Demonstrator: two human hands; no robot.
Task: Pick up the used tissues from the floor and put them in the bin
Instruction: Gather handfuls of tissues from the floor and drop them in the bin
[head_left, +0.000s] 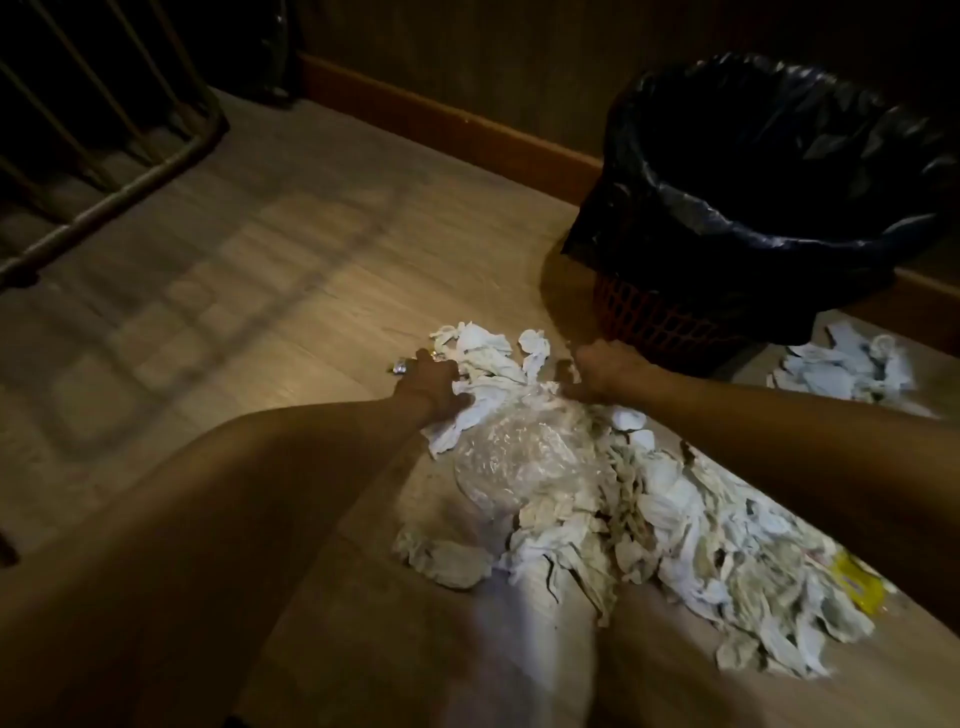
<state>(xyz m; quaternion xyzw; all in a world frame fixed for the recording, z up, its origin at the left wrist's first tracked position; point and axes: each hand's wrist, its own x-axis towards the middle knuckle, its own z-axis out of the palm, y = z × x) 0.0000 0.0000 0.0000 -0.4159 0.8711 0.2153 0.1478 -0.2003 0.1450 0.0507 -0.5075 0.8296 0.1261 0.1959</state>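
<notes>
A large heap of crumpled white used tissues (649, 525) lies on the wooden floor in front of me, with a crinkled clear plastic bag (519, 457) on top of it. My left hand (434, 382) presses into the far left edge of the heap, fingers curled around tissues. On the heap's far right edge, next to the bin's base, my right hand (602, 366) is closed on tissues. The bin (660, 322) is a red mesh basket lined with a black bag (769, 171), standing at the upper right.
A second small pile of tissues (847, 364) lies right of the bin. A yellow scrap (860, 582) sits in the heap's right end. A small shiny wrapper (400, 366) lies by my left hand. A metal railing (119, 150) stands at upper left, a wooden skirting board (447, 124) behind.
</notes>
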